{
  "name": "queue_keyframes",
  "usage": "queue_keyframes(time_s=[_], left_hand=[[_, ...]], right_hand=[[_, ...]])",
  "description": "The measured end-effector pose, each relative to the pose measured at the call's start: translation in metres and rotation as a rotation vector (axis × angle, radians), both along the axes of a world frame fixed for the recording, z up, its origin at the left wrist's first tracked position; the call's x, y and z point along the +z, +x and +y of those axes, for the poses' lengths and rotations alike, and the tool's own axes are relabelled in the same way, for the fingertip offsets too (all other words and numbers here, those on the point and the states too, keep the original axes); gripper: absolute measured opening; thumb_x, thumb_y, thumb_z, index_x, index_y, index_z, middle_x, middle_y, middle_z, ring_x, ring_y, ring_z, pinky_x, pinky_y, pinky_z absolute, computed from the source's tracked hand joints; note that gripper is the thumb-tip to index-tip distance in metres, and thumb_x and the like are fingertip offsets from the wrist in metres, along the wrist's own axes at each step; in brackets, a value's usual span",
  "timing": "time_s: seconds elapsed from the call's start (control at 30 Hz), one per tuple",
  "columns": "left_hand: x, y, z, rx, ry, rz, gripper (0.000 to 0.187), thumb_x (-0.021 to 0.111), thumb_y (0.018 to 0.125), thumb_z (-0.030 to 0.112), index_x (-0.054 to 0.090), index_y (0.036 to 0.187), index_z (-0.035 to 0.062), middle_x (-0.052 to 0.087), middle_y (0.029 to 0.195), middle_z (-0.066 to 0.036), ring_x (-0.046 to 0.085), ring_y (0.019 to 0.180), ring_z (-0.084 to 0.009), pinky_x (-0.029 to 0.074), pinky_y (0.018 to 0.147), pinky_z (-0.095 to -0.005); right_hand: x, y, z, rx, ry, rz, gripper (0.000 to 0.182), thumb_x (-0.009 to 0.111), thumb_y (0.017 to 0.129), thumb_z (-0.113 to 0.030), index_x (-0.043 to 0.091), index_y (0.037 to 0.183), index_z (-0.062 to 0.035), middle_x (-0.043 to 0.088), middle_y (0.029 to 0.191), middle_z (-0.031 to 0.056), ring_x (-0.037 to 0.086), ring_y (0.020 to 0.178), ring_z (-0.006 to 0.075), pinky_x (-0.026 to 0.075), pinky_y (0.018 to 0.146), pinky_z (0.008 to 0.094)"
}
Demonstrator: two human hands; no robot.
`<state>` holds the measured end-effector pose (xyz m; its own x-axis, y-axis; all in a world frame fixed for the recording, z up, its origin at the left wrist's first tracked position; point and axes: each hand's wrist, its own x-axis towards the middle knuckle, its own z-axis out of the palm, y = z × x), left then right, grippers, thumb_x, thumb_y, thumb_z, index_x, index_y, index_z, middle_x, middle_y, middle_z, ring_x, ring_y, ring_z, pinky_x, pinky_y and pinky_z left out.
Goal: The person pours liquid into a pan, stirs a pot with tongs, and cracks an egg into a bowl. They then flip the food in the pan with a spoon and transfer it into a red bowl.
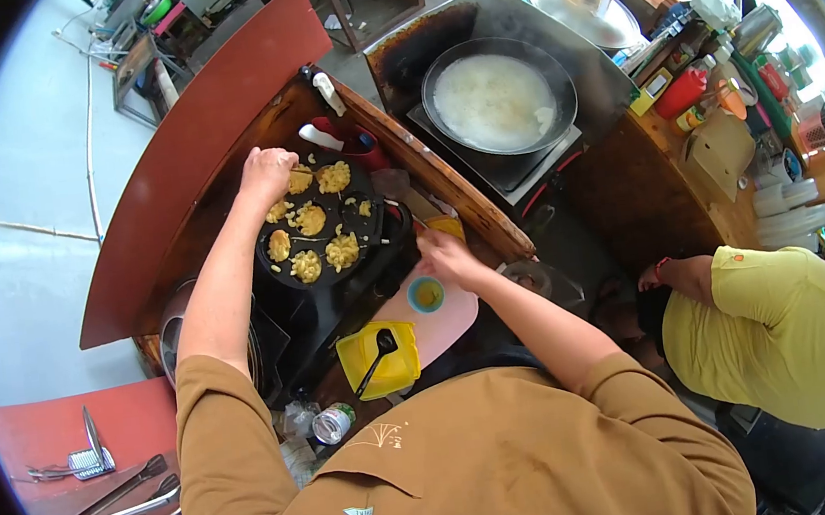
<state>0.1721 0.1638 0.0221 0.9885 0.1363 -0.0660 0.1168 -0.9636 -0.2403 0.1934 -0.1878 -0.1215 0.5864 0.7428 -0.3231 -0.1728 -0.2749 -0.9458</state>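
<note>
Above the far left edge of a dark round pan (362,184), my left hand (268,175) is closed in a pinch at a yellow fritter (300,180); what its fingers hold is too small to name. Several lumpy golden fritters (310,219) and loose bits lie in the pan. To the pan's right, my right hand (445,257) is closed around something thin that I cannot make out. Below that hand a small blue-rimmed cup (425,294) stands on a pink board (451,322). A black ladle (385,342) rests in a yellow tub (406,367).
A wooden surround (429,177) borders the pan. Beyond it a wok (434,129) of pale, steaming liquid sits on a stove. At right, a person in a yellow shirt (777,330) is beside a crowded counter. Tongs (121,494) lie at lower left; a jar (332,424) stands near me.
</note>
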Motion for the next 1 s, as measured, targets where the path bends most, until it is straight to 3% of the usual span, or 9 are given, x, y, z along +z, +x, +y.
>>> queue_keyframes(time_s=[0.07, 0.1, 0.17, 0.37, 0.67, 0.8, 0.9, 0.97, 1.0], left_hand=[[-0.003, -0.002, 0.004, 0.017, -0.004, 0.009, 0.016, 0.058, 0.081, 0.006, 0.072, 0.085, 0.0119, 0.072, 0.088, -0.01, 0.069, 0.093, -0.0279, 0.048, 0.08, -0.0426], [-0.007, -0.004, 0.007, 0.011, -0.034, -0.013, 0.015, 0.058, 0.081, 0.005, 0.072, 0.085, 0.0119, 0.073, 0.088, -0.01, 0.069, 0.093, -0.0283, 0.048, 0.081, -0.0424], [-0.007, -0.005, 0.006, 0.04, -0.075, -0.019, 0.016, 0.061, 0.079, 0.004, 0.073, 0.087, 0.0115, 0.073, 0.091, -0.01, 0.069, 0.094, -0.0293, 0.049, 0.082, -0.0418], [-0.005, -0.019, 0.004, 0.232, -0.219, 0.093, 0.023, 0.063, 0.082, 0.003, 0.075, 0.101, 0.0088, 0.074, 0.101, -0.014, 0.07, 0.098, -0.0334, 0.056, 0.086, -0.0439], [-0.015, -0.032, -0.009, 0.328, -0.337, 0.045, 0.014, 0.065, 0.089, 0.012, 0.071, 0.101, 0.0069, 0.073, 0.097, -0.016, 0.07, 0.096, -0.0358, 0.056, 0.084, -0.0458], [-0.02, -0.034, -0.016, 0.31, -0.274, 0.02, 0.013, 0.061, 0.09, 0.015, 0.069, 0.094, 0.006, 0.072, 0.091, -0.017, 0.071, 0.091, -0.0368, 0.056, 0.081, -0.0476], [-0.022, -0.035, -0.02, 0.213, -0.17, -0.088, 0.013, 0.058, 0.085, 0.009, 0.071, 0.086, 0.0104, 0.072, 0.085, -0.015, 0.072, 0.086, -0.0334, 0.055, 0.077, -0.047], [-0.019, -0.033, -0.032, 0.081, 0.14, -0.214, 0.014, 0.059, 0.085, 0.013, 0.072, 0.079, 0.0129, 0.07, 0.08, -0.009, 0.069, 0.083, -0.0261, 0.05, 0.076, -0.0414], [-0.017, -0.032, -0.037, 0.082, 0.141, -0.213, 0.014, 0.059, 0.085, 0.013, 0.072, 0.079, 0.0129, 0.07, 0.08, -0.009, 0.069, 0.083, -0.0261, 0.05, 0.076, -0.0414]], right_hand=[[-0.017, 0.005, 0.033, -0.183, 0.046, 0.358, 0.028, 0.052, 0.105, -0.022, 0.061, 0.114, 0.0028, 0.068, 0.092, 0.0081, 0.069, 0.078, 0.0165, 0.056, 0.068, 0.0309], [-0.022, 0.006, 0.04, -0.175, 0.048, 0.359, 0.028, 0.052, 0.105, -0.022, 0.061, 0.114, 0.0028, 0.068, 0.092, 0.0081, 0.069, 0.078, 0.0165, 0.056, 0.068, 0.0309], [-0.022, 0.007, 0.05, -0.173, 0.125, 0.243, 0.023, 0.054, 0.104, -0.018, 0.062, 0.1, 0.0033, 0.068, 0.085, 0.009, 0.07, 0.07, 0.0161, 0.055, 0.061, 0.029], [-0.012, 0.017, 0.057, -0.176, 0.11, 0.221, 0.022, 0.059, 0.101, -0.015, 0.062, 0.092, 0.0042, 0.068, 0.08, 0.0091, 0.07, 0.067, 0.0172, 0.054, 0.057, 0.0283], [0.002, 0.019, 0.053, -0.158, 0.041, 0.252, 0.021, 0.061, 0.101, -0.018, 0.065, 0.1, 0.0024, 0.069, 0.085, 0.0092, 0.07, 0.072, 0.016, 0.053, 0.062, 0.0262], [0.002, 0.021, 0.051, -0.149, 0.053, 0.289, 0.023, 0.062, 0.1, -0.02, 0.066, 0.101, 0.0027, 0.07, 0.087, 0.0098, 0.07, 0.073, 0.016, 0.053, 0.063, 0.0257], [0.001, 0.023, 0.05, -0.137, 0.033, 0.262, 0.024, 0.062, 0.1, -0.021, 0.066, 0.103, 0.0029, 0.071, 0.088, 0.0096, 0.069, 0.074, 0.0154, 0.053, 0.063, 0.0259], [-0.003, 0.024, 0.048, -0.115, 0.053, 0.251, 0.025, 0.063, 0.1, -0.021, 0.067, 0.104, 0.0029, 0.071, 0.089, 0.0097, 0.069, 0.075, 0.0147, 0.053, 0.065, 0.0258], [-0.004, 0.025, 0.048, -0.114, 0.053, 0.253, 0.025, 0.063, 0.1, -0.021, 0.067, 0.104, 0.0029, 0.071, 0.089, 0.0097, 0.069, 0.075, 0.0147, 0.053, 0.065, 0.0258]])
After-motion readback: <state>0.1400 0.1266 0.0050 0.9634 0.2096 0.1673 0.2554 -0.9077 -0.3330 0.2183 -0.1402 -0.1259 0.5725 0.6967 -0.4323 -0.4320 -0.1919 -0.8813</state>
